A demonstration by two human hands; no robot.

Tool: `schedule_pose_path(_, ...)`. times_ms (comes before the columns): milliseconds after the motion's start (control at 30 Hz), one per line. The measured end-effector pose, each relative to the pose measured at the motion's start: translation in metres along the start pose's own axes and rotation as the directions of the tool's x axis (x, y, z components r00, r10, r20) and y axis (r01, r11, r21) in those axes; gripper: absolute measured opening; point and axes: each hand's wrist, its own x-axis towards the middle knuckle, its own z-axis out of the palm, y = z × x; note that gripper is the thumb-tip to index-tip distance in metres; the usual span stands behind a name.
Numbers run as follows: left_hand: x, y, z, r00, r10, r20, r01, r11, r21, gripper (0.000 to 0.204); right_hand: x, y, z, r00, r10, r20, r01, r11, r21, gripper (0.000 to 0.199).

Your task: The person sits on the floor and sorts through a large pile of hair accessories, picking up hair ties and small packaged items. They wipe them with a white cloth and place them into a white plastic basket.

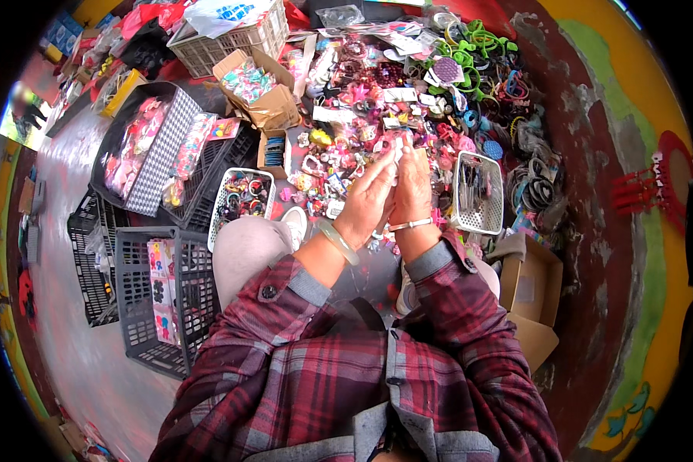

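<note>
My left hand (pixel 367 199) and my right hand (pixel 413 187) meet in front of me, palms facing and fingers pointing away. A sliver of something whitish (pixel 397 158) shows between the fingers; its kind cannot be made out. A pale bangle circles my left wrist and a thin silvery one my right. Just beyond the fingertips spreads a dense heap of small hair accessories (pixel 362 138), with pink, red and white pieces. Green headbands (pixel 477 50) lie at its far right, and dark hair ties (pixel 537 185) along its right side.
A white basket (pixel 494 228) stands right of my hands, another (pixel 271 202) to the left. Black crates (pixel 123 296) are stacked at left beside a cardboard box of packets (pixel 285 108). An open cardboard box (pixel 543 277) sits by my right knee. A painted wall (pixel 639 231) rises at right.
</note>
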Motion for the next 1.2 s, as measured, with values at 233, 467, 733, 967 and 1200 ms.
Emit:
schedule_pose_path(233,0.018,-0.026,-0.011,0.914,0.396,0.088,-0.379,0.755,0.536,0.036,0.012,0.026,-0.031,0.998,-0.023,0.050,0.033,0.975,-0.220,0.031)
schedule_pose_path(467,0.018,-0.012,-0.033,0.863,0.503,0.037,-0.259,0.379,0.888,0.040,-0.035,0.008,0.015,0.868,-0.302,0.396,0.492,0.641,-0.589,0.038)
schedule_pose_path(733,-0.001,-0.016,-0.008,0.981,-0.160,-0.113,0.107,0.920,-0.377,0.035,-0.001,-0.014,0.016,0.951,-0.251,0.181,0.300,0.613,-0.731,0.045)
schedule_pose_path(967,0.011,0.003,-0.016,0.970,-0.105,-0.218,0.019,0.930,-0.366,0.044,-0.034,0.006,0.020,0.842,-0.320,0.434,0.527,0.662,-0.534,0.040)
schedule_pose_path(1200,0.000,-0.004,0.000,0.922,-0.327,-0.207,0.197,0.858,-0.474,0.027,-0.007,0.005,0.010,0.807,-0.418,0.418,0.581,0.432,-0.689,0.039)
